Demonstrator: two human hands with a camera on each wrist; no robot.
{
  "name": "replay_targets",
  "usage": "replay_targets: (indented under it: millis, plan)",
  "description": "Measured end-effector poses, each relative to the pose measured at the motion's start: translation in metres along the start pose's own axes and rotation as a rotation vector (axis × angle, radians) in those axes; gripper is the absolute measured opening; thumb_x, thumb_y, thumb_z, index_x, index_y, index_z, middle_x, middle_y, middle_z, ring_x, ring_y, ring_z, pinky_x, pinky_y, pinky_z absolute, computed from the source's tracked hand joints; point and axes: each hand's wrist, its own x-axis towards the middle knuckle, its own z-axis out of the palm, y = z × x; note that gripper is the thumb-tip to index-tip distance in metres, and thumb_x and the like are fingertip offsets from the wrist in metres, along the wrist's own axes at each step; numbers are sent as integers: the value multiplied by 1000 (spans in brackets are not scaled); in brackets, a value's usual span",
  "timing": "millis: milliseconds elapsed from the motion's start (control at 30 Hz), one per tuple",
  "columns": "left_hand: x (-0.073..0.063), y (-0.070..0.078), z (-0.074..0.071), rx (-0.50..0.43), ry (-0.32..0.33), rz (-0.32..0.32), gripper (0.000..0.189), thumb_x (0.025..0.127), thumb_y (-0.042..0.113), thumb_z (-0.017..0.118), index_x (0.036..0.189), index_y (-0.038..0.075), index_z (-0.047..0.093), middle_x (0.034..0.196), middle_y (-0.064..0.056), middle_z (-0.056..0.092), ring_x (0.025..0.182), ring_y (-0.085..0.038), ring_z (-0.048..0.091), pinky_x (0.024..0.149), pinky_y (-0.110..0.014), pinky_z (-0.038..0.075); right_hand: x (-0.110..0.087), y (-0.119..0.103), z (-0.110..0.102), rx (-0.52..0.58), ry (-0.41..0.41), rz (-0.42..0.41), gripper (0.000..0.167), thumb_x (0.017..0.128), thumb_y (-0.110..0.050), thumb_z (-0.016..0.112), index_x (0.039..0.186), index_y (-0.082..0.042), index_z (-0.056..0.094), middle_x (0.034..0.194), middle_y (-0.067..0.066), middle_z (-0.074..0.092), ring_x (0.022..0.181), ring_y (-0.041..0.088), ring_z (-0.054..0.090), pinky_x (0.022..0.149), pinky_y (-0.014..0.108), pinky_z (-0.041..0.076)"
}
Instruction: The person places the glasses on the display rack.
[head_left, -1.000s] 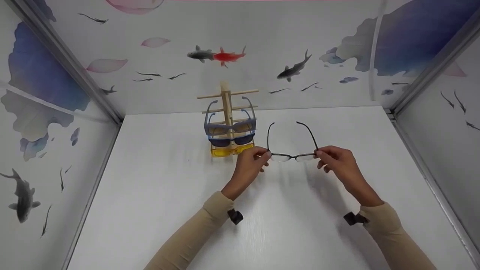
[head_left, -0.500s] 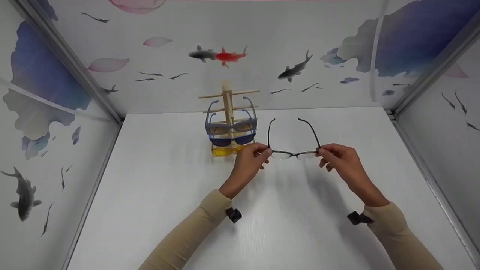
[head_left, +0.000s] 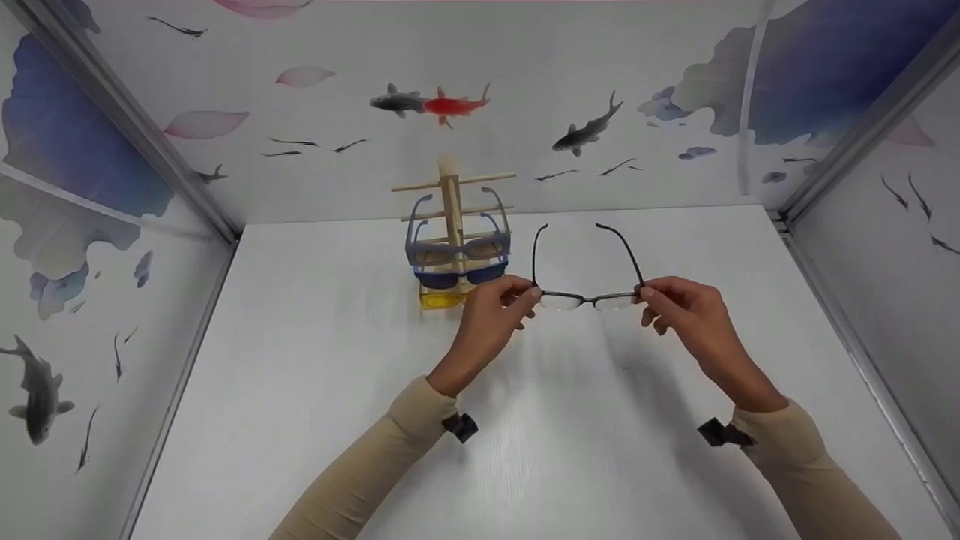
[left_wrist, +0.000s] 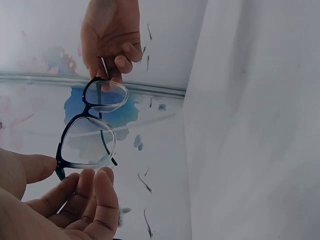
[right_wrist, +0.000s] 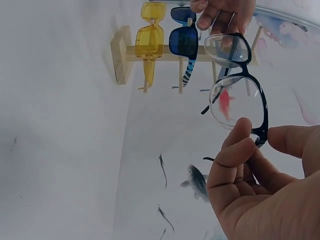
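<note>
A pair of black-framed eyeglasses (head_left: 587, 300) with clear lenses is held up above the white table, temples unfolded and reaching away from me. My left hand (head_left: 493, 319) pinches the left hinge corner between thumb and fingers. At the opposite hinge, my right hand (head_left: 691, 319) pinches the frame the same way. Close behind my left hand stands a wooden eyewear rack (head_left: 451, 196). It bears grey-blue sunglasses (head_left: 459, 251), blue sunglasses (right_wrist: 183, 40) with dark lenses and yellow glasses (right_wrist: 150, 40) lowest. In the head view my left hand partly covers the yellow pair.
The rack's upper pegs (head_left: 487, 178) stick out to both sides near the back wall (head_left: 315, 180). Printed side walls with metal edge strips (head_left: 180, 390) enclose the white table (head_left: 300, 337). A small black camera (head_left: 460, 427) sits at each wrist.
Both hands have raised the eyeglasses slightly, farther from me, and spread a little apart. The head view has shifted slightly. The glasses on the rack stay in place.
</note>
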Motion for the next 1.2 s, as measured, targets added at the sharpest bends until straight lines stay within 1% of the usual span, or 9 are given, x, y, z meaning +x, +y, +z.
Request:
replay_targets:
  millis: [233, 400, 567, 767, 900, 1033, 1167, 1200]
  plan:
    - [-5, 11, -7, 8, 7, 31, 21, 111, 19, 68, 125, 6, 78, 106, -2, 77, 92, -17, 72, 80, -30, 64, -1, -11, 3, 25, 9, -29, 30, 113, -18, 66, 125, 9, 74, 107, 5, 78, 82, 17, 71, 68, 26, 59]
    - [-6, 18, -13, 15, 1, 52, 23, 111, 19, 69, 126, 4, 77, 106, -3, 77, 93, -18, 72, 81, -30, 64, 1, -19, 6, 39, 27, -44, 27, 111, -13, 67, 123, 10, 74, 105, 5, 79, 80, 18, 71, 67, 25, 58]
    - [-7, 23, -18, 34, 2, 71, 23, 111, 20, 69, 125, 5, 78, 106, -2, 76, 93, -18, 72, 80, -30, 64, 2, -25, 8, 47, 35, -52, 26, 111, -12, 67, 122, 10, 75, 103, 5, 78, 79, 18, 70, 66, 25, 57]
    - [-9, 29, -24, 46, 17, 89, 22, 111, 18, 69, 125, 5, 78, 107, -4, 76, 94, -20, 73, 80, -29, 64, 4, -31, 12, 54, 27, -76, 25, 111, -11, 67, 122, 10, 75, 103, 7, 78, 79, 19, 69, 66, 25, 57]
    - [-10, 34, -30, 42, 32, 99, 23, 111, 18, 70, 126, 4, 78, 108, -5, 76, 96, -23, 74, 81, -30, 64, 7, -39, 16, 85, 35, -94, 22, 110, -9, 68, 120, 9, 76, 103, 9, 78, 78, 20, 69, 65, 26, 56]
    - [-12, 39, -38, 39, 55, 132, 22, 110, 17, 70, 125, 3, 78, 109, -7, 76, 97, -26, 75, 82, -32, 65, 11, -47, 22, 99, 36, -115, 21, 110, -8, 68, 119, 9, 76, 103, 11, 78, 77, 21, 69, 65, 26, 56]
    - [-14, 44, -46, 58, 75, 159, 21, 110, 18, 71, 124, 4, 78, 107, -6, 76, 96, -21, 72, 81, -32, 65, 15, -53, 26, 100, 32, -132, 20, 110, -8, 69, 117, 7, 77, 102, 12, 77, 77, 21, 69, 65, 26, 56]
    - [-14, 45, -48, 61, 76, 168, 21, 110, 18, 70, 124, 4, 78, 106, -7, 76, 96, -23, 72, 81, -31, 64, 16, -55, 27, 104, 32, -137, 19, 110, -8, 68, 117, 7, 77, 103, 12, 77, 77, 21, 69, 64, 26, 55]
